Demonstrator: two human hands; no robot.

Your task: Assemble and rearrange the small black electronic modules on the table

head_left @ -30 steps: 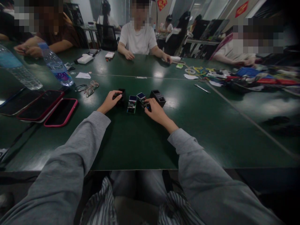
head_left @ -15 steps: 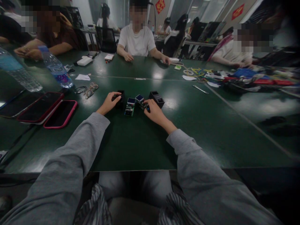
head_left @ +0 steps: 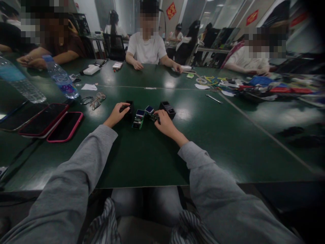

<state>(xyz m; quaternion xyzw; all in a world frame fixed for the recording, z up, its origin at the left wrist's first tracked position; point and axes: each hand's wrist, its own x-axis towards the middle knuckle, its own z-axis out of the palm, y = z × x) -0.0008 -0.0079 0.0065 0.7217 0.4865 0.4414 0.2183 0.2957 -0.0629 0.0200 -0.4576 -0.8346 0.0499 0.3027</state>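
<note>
Since the earlier frames the hands and parts have hardly shifted; only the view has tipped a little, so everything sits slightly lower and to the left. The left hand (head_left: 115, 116) curls around a small black housing (head_left: 129, 107) near the middle of the green table (head_left: 142, 156), fingers wrapped on its near side. The right hand (head_left: 164, 124) rests just right of it, fingertips pinched narrow on a small dark part (head_left: 155, 117); what exactly it grips is too small to tell. Between the hands stand two little circuit boards with blue screens (head_left: 138, 118), the second one (head_left: 149, 109) just behind. Another black housing (head_left: 167, 109) lies beyond the right hand's fingers. Toward the left edge lie three phones (head_left: 64, 126), a pair of glasses (head_left: 95, 101) and a water bottle (head_left: 60, 78). Across the far edge, other people rest their hands on the table.
</note>
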